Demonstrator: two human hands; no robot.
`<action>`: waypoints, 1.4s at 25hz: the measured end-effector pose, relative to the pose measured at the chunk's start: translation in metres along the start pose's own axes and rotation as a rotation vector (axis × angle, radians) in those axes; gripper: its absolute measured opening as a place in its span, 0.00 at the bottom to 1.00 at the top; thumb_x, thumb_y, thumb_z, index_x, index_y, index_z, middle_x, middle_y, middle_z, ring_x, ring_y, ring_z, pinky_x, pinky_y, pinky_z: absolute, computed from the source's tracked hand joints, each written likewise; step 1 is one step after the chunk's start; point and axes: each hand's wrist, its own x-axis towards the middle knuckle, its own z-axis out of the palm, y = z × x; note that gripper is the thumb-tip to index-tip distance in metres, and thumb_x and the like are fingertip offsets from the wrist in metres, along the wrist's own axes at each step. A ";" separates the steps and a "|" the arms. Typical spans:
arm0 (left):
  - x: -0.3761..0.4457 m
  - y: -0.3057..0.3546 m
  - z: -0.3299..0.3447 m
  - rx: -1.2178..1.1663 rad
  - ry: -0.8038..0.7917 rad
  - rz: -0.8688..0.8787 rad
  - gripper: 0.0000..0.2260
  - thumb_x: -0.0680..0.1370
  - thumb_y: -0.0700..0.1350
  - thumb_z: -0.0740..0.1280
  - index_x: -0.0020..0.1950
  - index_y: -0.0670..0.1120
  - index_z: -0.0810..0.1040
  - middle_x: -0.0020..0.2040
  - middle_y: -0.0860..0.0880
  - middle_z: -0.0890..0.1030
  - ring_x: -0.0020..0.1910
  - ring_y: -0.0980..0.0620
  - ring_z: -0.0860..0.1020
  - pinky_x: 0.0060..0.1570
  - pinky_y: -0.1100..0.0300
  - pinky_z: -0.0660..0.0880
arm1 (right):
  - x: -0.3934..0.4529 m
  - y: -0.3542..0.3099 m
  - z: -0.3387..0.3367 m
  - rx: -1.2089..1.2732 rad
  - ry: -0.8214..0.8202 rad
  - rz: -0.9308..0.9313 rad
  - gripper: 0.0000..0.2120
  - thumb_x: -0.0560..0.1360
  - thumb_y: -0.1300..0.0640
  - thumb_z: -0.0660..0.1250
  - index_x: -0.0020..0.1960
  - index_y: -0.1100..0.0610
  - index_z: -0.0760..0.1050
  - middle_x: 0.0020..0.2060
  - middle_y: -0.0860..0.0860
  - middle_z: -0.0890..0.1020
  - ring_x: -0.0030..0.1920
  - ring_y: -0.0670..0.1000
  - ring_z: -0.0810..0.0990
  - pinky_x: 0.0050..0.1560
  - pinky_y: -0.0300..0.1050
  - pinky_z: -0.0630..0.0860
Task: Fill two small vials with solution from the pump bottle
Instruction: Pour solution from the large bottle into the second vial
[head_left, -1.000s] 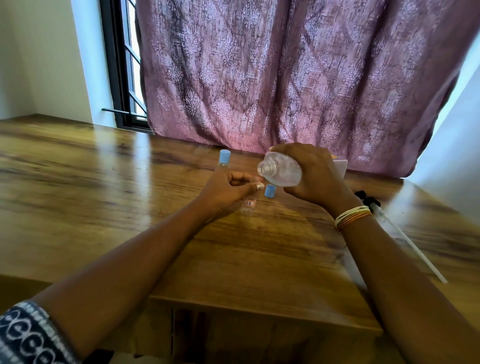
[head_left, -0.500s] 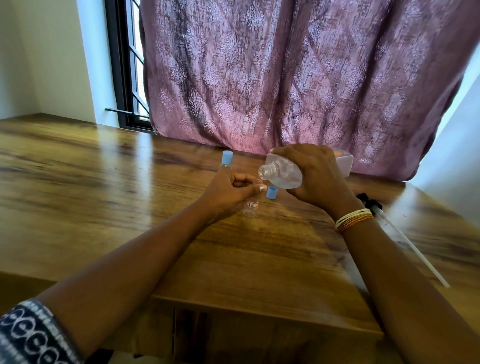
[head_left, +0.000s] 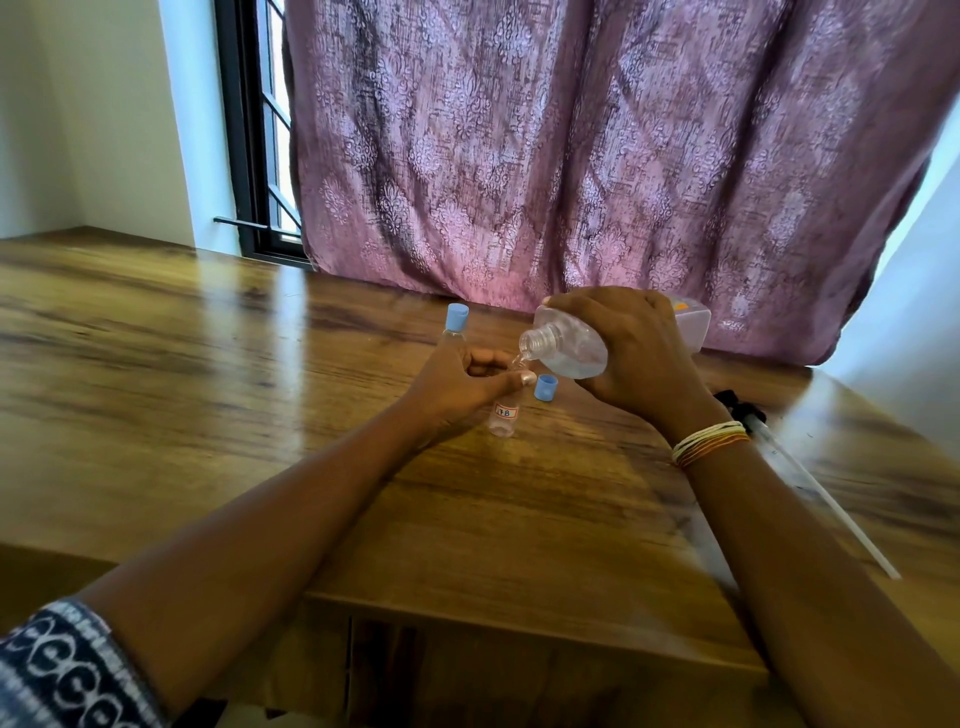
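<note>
My right hand (head_left: 634, 353) grips the clear pump bottle (head_left: 569, 343), tipped on its side with its open threaded neck pointing left and down. Clear liquid runs from the neck into a small open vial (head_left: 504, 415) with a red-edged label, which my left hand (head_left: 457, 382) holds near its top, standing on the wooden table (head_left: 208, 395). Its blue cap (head_left: 545, 388) lies on the table just right of it. A second vial (head_left: 455, 327) with a blue cap on stands behind my left hand.
The removed pump head with its long white dip tube (head_left: 810, 483) lies on the table to the right of my right wrist. A mauve patterned curtain (head_left: 571, 156) hangs behind the table; a window frame (head_left: 249, 156) stands at the back left.
The bottle's neck has dipped lower toward the vial's mouth and liquid now runs out of it. Both hands stay in nearly the same place.
</note>
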 end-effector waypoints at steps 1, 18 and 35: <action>0.000 0.001 0.000 0.007 -0.001 0.003 0.12 0.73 0.40 0.72 0.54 0.36 0.82 0.49 0.41 0.85 0.46 0.51 0.83 0.44 0.66 0.79 | 0.000 0.000 0.000 0.002 0.004 -0.001 0.23 0.72 0.42 0.66 0.66 0.43 0.72 0.58 0.43 0.80 0.60 0.49 0.78 0.57 0.53 0.69; -0.001 0.003 0.001 -0.014 -0.007 0.007 0.08 0.73 0.39 0.72 0.51 0.40 0.83 0.46 0.47 0.85 0.44 0.58 0.83 0.45 0.66 0.79 | 0.000 0.002 -0.001 0.006 0.026 0.011 0.23 0.72 0.41 0.65 0.65 0.44 0.73 0.58 0.44 0.81 0.60 0.50 0.78 0.57 0.53 0.68; -0.001 0.003 0.001 -0.023 -0.020 0.017 0.09 0.73 0.38 0.71 0.52 0.39 0.82 0.45 0.51 0.84 0.43 0.61 0.83 0.43 0.69 0.78 | -0.001 -0.001 -0.005 0.015 0.043 0.022 0.22 0.72 0.41 0.65 0.65 0.44 0.73 0.59 0.45 0.80 0.61 0.51 0.77 0.58 0.54 0.66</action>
